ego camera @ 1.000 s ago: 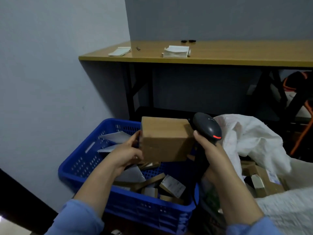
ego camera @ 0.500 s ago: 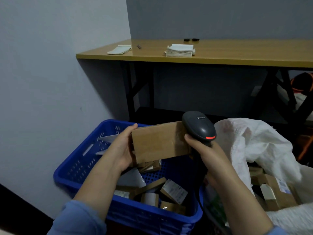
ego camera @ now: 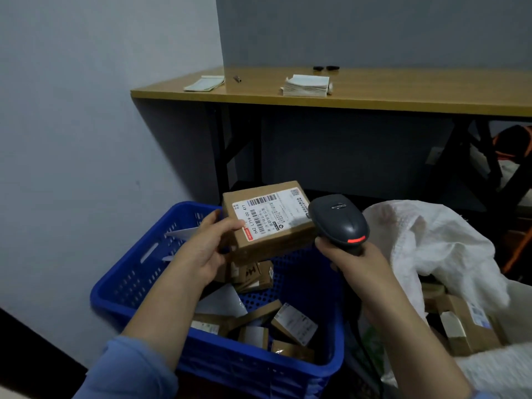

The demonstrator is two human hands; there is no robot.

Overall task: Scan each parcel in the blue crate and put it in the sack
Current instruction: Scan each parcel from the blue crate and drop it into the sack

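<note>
Parcel in hand: small brown cardboard parcel with a white shipping label [ego camera: 267, 223], held above the far part of the crate, label and barcode turned upward.
Left hand: the left hand [ego camera: 207, 251] grips the parcel's left end, with the thumb on the label's corner and the fingers [ego camera: 218, 256] curled underneath.
Right hand: the right hand [ego camera: 354, 263] is wrapped round the handle of a dark grey handheld barcode scanner [ego camera: 338, 223].
Scanner: its head is just right of the parcel and overlaps the label's right edge; a red indicator strip is lit. Whether a read has registered cannot be told.
Crate: the blue perforated plastic crate [ego camera: 138, 272] on the near left holds several more small cardboard boxes [ego camera: 293, 323] and a few flat pale envelopes.
Sack: the white woven sack [ego camera: 431, 243] stands open on the right, with a few labelled boxes [ego camera: 466, 321] already inside.
Progress: judged to be partway. This parcel is at the scanning step and is not yet in the sack.
Remaining: drop this parcel into the sack, then scan and move each item in the crate.
Background: a long wooden desk [ego camera: 403, 93] on the far side carries a stack of white papers [ego camera: 306, 86].
</note>
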